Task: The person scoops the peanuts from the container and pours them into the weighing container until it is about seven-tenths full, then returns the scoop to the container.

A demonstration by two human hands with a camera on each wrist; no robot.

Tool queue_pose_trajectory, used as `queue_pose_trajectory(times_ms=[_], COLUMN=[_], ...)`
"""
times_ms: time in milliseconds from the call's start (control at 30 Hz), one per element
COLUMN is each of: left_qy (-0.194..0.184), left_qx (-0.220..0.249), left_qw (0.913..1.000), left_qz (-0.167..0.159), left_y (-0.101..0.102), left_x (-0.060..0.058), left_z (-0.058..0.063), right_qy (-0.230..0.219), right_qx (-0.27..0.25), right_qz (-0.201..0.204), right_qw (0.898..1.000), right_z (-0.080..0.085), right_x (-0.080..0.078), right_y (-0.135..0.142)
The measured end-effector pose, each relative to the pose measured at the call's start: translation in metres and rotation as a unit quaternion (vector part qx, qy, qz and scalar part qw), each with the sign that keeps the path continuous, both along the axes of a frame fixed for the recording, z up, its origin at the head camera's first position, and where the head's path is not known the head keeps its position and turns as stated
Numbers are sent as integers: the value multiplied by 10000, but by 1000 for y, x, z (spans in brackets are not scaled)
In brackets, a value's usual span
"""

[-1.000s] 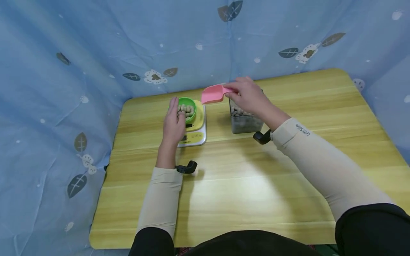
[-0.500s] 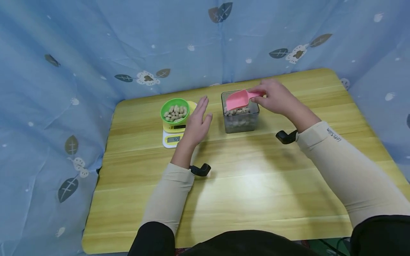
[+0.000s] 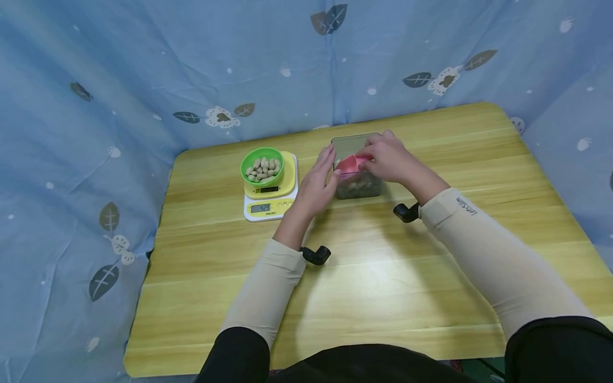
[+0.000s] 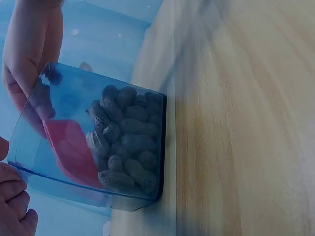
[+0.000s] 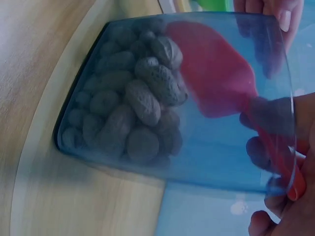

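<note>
A pink scoop [image 3: 349,164] dips into a translucent grey box [image 3: 359,187] of unshelled peanuts [image 4: 133,130]. My right hand [image 3: 390,157] grips its handle over the box's right side; in the right wrist view, fingers and thumb close round the scoop handle [image 5: 268,142]. The scoop's blade [image 4: 74,152] is tilted against the peanuts. My left hand [image 3: 313,186] lies along the box's left side, fingers extended near the rim and thumb by the front corner. Whether it presses firmly on the wall is unclear.
Left of the box stands a yellow and white kitchen scale [image 3: 268,207] with a lit display. On it sits a green bowl [image 3: 262,153] holding several peanuts. A blue patterned curtain [image 3: 268,64] hangs behind the wooden table [image 3: 364,303].
My right hand has carried the scoop from beside the bowl back to the box and down into it. My left hand has moved right, from the bowl to the box's left side.
</note>
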State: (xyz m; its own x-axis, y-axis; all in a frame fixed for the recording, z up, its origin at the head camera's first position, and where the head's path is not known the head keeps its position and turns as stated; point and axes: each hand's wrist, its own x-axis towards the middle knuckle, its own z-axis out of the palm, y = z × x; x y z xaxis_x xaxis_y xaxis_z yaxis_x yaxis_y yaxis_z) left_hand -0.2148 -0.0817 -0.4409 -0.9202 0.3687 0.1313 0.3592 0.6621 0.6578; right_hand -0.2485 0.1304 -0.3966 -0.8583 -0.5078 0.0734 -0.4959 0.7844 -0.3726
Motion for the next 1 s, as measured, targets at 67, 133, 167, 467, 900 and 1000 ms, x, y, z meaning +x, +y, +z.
queue_pose_trajectory(times_ms=[67,133,167,467,900,1000], left_qy=[-7,-24,-35,-100,-229,-236], left_qx=[20,28,29,17,-67,-33], left_qw=[10000,10000,10000,9999,9997,9997], left_qz=[-21,-28,-25,20,31,1], left_y=[1,2,2,0,0,1], left_x=[0,0,0,1,1,2], left_z=[0,0,1,1,2,1], right_qy=[-83,-195,-248,-418,-489,-601], right_qx=[145,225,227,159,-695,-1057], right_qz=[-135,-236,-272,-306,-312,-444], right_qw=[9998,9993,9991,9985,9959,9916], right_z=[-1,-1,-2,-6,-13,-16], right_x=[-1,-3,-3,-5,-7,-7], right_y=[-2,-2,-2,-3,1,3])
